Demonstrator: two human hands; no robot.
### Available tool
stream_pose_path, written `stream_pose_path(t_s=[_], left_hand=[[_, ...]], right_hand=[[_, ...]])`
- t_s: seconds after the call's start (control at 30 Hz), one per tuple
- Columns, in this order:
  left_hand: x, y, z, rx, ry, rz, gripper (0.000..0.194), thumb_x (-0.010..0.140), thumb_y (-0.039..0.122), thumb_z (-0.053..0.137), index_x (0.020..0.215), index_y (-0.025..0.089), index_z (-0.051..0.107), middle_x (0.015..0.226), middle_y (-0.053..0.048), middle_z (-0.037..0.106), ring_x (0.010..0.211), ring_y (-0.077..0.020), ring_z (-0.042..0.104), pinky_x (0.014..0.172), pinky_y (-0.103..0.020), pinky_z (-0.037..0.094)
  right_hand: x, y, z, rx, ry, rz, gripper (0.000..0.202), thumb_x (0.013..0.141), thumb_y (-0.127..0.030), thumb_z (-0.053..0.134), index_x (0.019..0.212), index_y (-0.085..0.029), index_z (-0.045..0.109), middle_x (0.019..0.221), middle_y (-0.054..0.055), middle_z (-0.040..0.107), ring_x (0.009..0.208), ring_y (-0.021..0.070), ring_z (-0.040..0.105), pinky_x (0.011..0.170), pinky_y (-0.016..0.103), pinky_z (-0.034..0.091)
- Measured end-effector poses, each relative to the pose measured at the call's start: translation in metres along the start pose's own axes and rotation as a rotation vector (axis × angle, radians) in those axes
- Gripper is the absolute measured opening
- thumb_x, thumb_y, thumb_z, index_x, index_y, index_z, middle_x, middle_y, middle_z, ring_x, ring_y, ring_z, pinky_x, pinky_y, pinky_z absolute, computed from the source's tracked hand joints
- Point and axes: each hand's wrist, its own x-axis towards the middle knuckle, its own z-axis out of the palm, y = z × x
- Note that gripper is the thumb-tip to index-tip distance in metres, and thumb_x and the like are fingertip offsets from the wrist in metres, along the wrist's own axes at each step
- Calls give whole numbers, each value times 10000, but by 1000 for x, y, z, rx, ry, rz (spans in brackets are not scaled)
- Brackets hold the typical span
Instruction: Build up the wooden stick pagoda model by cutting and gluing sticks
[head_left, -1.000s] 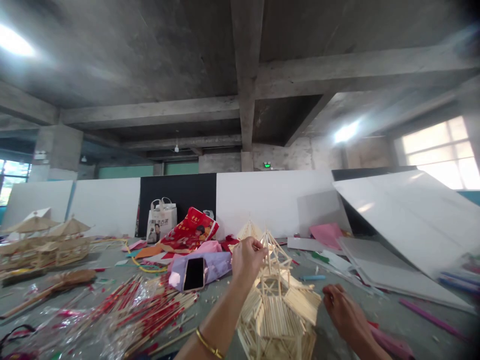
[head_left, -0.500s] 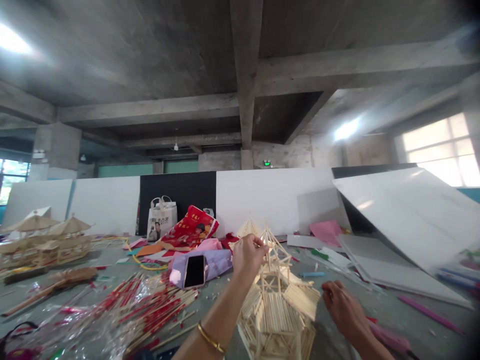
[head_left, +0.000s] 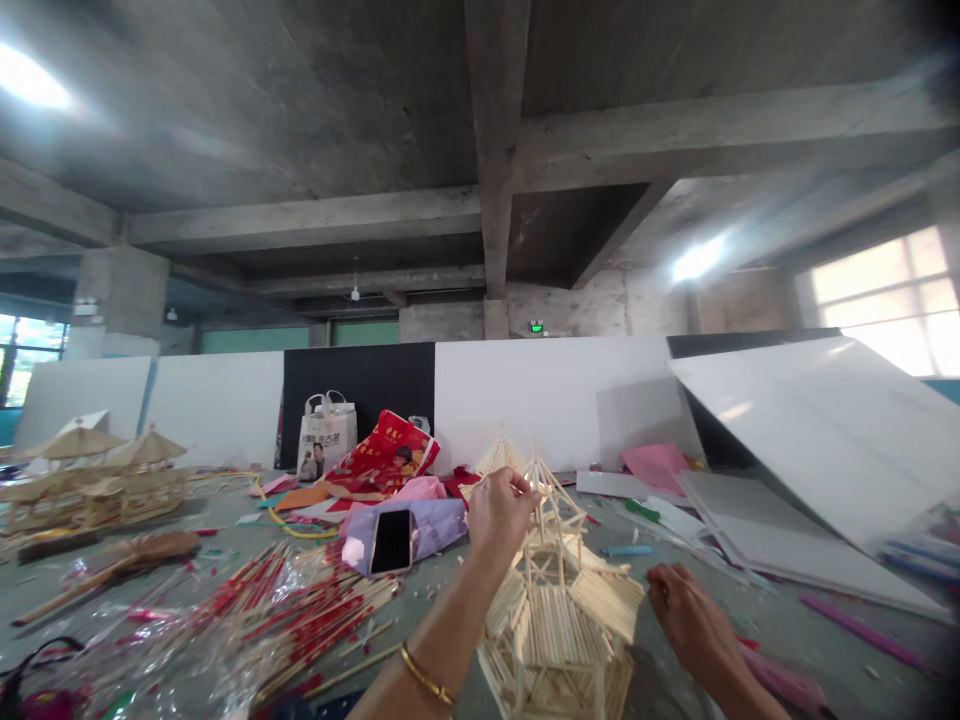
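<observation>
Only a slight shift of the camera view separates this moment from the frame half a second earlier; both hands keep their positions relative to the stick model [head_left: 551,630].

Left hand [head_left: 501,510]: fingers [head_left: 531,494] bent, tips drawn close together at the left slope of the open roof frame [head_left: 553,492], the upper section of the model. Whether a stick is pinched between them cannot be told. Model location: the roof frame is at these fingertips; the slatted lower roof [head_left: 553,628] is below them, toward the wearer. A second pointed frame [head_left: 501,455] stands beyond the left hand.

Right hand [head_left: 688,615]: fingers curled inward, just beside the model's right roof panel [head_left: 609,602], with a narrow gap visible. Any held item cannot be told. A blue tube [head_left: 628,551] lies on the surface [head_left: 840,655] beyond these fingers.

Left of the left fingers: a phone [head_left: 392,543] on purple material [head_left: 444,525]; nearer the wearer, red-and-tan sticks [head_left: 315,630].
</observation>
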Motion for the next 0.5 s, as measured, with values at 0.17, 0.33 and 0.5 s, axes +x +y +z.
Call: stream_pose_path(t_s=[0.17,0.33,0.5], left_hand=[[-1,0,0,4,-1,-8,103,654,300,624,695,205,626,707,-19,678,633,-153,625,551,-228,429],[0,0,-2,-6,-9,-23,116,649,319,628,688,210,619,710,-10,680,621,-146,620,560,-229,425],[-21,-2,-19,-44,-47,-16,106,659,295,612,714,205,596,636,13,668,587,-131,615,550,-212,401]], right_hand=[[0,0,0,9,12,-7,232,820,-259,312,788,-197,533,758,47,574,696,193,576,642,316,408],[-1,3,4,15,28,-7,210,815,-277,331,791,-203,525,758,43,574,702,197,576,652,324,408],[-1,8,8,16,40,-1,205,814,-281,335,785,-218,527,763,45,589,697,195,576,633,317,412]])
